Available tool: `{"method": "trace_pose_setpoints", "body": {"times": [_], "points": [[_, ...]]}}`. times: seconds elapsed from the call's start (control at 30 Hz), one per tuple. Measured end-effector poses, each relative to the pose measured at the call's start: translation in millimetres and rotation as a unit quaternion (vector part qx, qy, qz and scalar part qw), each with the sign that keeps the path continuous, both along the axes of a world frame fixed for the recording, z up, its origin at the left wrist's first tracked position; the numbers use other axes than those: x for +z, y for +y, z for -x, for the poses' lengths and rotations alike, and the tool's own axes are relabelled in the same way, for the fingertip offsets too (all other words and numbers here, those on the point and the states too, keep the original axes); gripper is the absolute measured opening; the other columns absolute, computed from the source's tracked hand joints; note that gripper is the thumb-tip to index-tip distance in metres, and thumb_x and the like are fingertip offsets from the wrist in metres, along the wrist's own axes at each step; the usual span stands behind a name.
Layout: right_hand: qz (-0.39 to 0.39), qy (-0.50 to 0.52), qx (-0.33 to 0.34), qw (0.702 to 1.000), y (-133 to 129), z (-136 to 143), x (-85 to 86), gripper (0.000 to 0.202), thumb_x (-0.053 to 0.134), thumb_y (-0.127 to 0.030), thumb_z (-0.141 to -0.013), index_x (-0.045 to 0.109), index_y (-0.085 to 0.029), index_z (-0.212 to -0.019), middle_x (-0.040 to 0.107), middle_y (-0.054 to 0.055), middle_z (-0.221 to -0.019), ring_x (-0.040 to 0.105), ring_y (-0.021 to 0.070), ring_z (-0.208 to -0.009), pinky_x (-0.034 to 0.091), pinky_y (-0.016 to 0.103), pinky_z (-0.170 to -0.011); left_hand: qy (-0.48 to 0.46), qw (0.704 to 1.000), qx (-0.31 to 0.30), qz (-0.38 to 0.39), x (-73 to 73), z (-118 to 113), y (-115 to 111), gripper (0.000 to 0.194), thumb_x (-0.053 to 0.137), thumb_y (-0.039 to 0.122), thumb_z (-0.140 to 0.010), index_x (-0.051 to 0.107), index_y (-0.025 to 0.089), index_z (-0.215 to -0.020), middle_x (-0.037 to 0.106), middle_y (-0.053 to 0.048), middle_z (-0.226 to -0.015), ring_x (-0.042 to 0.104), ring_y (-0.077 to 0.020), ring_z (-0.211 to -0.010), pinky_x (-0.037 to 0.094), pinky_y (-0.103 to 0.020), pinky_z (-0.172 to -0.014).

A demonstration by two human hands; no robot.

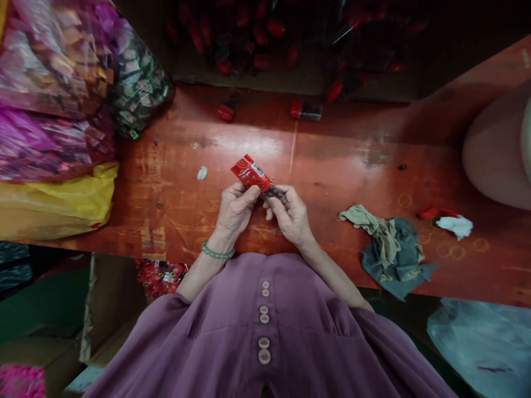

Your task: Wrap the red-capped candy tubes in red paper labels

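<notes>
Over the near half of a red-orange tabletop point(327, 160), just in front of the purple garment point(232, 326), the left hand point(235, 210) and right hand point(290, 214) are close together, both closed on a red printed packet point(252, 172). The packet slants, its printed end up and to the left with a barcode showing; the left thumb presses near its middle, while the right thumb and fingers grip the dark, lumpy end. A green beaded bracelet point(218, 252) circles the left wrist.

Beyond the hands, two red-capped containers point(306, 110) lie apart before an open box point(282, 82) holding more of them. Along the left side sit clear and pink-tinted bags point(53, 61) full of small wrapped pieces, with a yellow bag point(62, 199) nearest the person. To the right, crumpled beige and grey-green cloths point(392, 243) overhang the front edge near several yellow rings point(457, 252) and a white scrap point(455, 225); a rounded pale container point(493, 149) stands farther back.
</notes>
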State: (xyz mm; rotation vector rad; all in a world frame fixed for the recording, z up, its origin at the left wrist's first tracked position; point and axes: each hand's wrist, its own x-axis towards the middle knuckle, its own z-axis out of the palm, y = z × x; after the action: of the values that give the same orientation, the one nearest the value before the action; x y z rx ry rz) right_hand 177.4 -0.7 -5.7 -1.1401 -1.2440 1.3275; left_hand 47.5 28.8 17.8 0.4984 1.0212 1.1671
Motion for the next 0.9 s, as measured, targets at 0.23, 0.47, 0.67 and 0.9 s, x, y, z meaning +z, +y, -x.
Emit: {"method": "trace_pose_setpoints", "body": {"times": [0.23,0.47,0.67,0.9], "points": [[0.023,0.017,0.019,0.999,-5,3,5.5,0.021,0.05,-0.042,-0.098,0.054,-0.022,-0.105,0.059,-0.006,-0.072,0.054,0.0053,-0.05,0.046,0.021,-0.054,0.018,0.998,-0.051,-0.033,6.0,-3,-5,0.036,0.088,0.044,-0.062,0.079,0.015,-0.079,0.078,-0.011,-0.089,0.053,-0.0082,-0.043,0.046,-0.024,-0.042],[0.043,0.065,0.044,0.996,-2,2,8.3,0.025,0.053,-0.042,-0.097,0.054,-0.021,-0.111,0.058,-0.007,-0.071,0.055,0.0043,-0.049,0.046,0.019,-0.053,0.014,0.997,-0.067,-0.028,8.3,-3,-9,0.034,0.084,0.045,-0.066,0.079,0.015,-0.081,0.077,-0.014,-0.104,0.052,-0.0068,-0.041,0.043,-0.022,-0.036],[0.017,0.049,0.02,0.998,-4,4,2.0,0.024,0.061,-0.038,-0.093,0.047,-0.024,-0.107,0.06,-0.008,-0.07,0.056,0.0054,-0.05,0.048,0.019,-0.052,0.006,0.998,-0.047,0.033,13.3,-4,-6,0.038,0.088,0.042,-0.057,0.078,0.014,-0.08,0.077,-0.009,-0.079,0.058,-0.0116,-0.047,0.045,-0.022,-0.038],[0.007,0.073,0.015,0.997,-6,6,3.1,0.038,0.068,-0.04,-0.089,0.042,-0.028,-0.114,0.066,-0.006,-0.083,0.055,0.0036,-0.046,0.048,0.017,-0.046,-0.025,0.992,-0.12,0.037,7.2,5,-9,0.037,0.089,0.045,-0.058,0.074,0.013,-0.067,0.069,-0.003,-0.059,0.055,-0.0102,-0.042,0.047,-0.023,-0.042]]}}
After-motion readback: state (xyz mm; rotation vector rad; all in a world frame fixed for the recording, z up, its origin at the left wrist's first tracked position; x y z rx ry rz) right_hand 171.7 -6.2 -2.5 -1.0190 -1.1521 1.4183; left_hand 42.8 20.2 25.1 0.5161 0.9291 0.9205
